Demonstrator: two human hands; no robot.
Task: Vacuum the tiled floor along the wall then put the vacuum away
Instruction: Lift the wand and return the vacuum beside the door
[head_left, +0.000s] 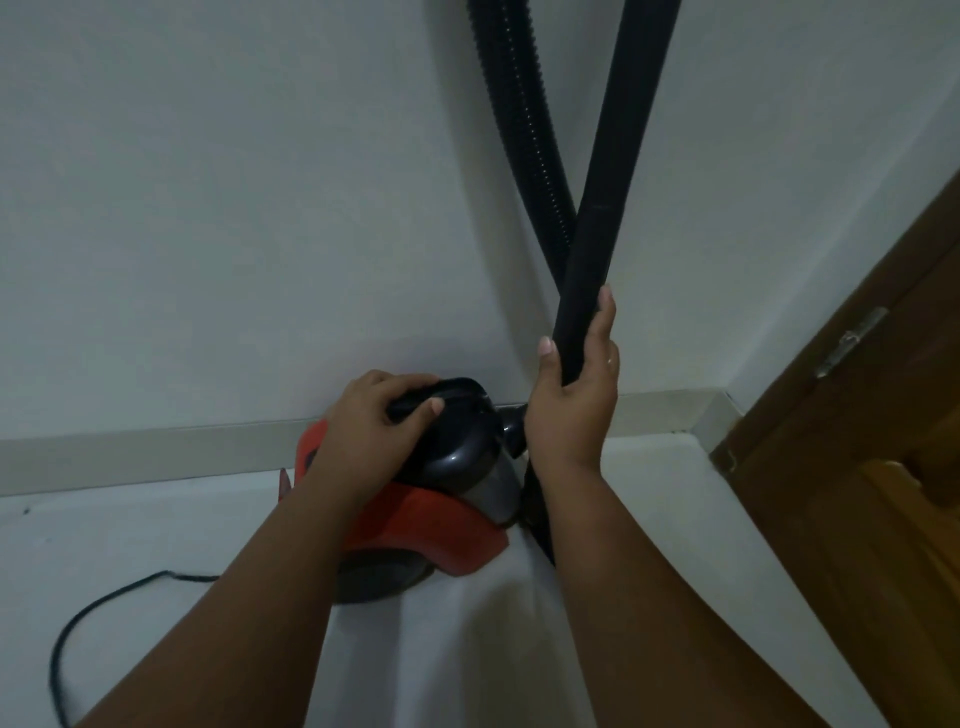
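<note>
Head view, looking down toward the base of a white wall (234, 208). Left hand (371, 421) is closed over the black top handle of the vacuum (441, 499), fingers curled across it, thumb on the near side. Right hand (574, 395) is clamped around the smooth black wand (608, 208), thumb at 9 o'clock of the tube, fingers wrapped on the far side; a ring shows on one finger.

Vacuum: a red and black canister unit, resting on the tiled floor (156, 519), at frame centre, close against the skirting (156, 447). The wand rises from the right hand toward 12 o'clock and leaves the frame. A ribbed black hose (519, 130) runs beside it, crossing behind the wand just above the right hand, and also exits at 12 o'clock. A black power cord (88, 613) loops over the floor at 8 o'clock of the canister. A brown wooden door (857, 415) with a metal hinge (849, 340) stands at 3 o'clock, where the wall corner turns.

Both forearms cover part of the canister. No brand mark or writing is legible on any surface.
</note>
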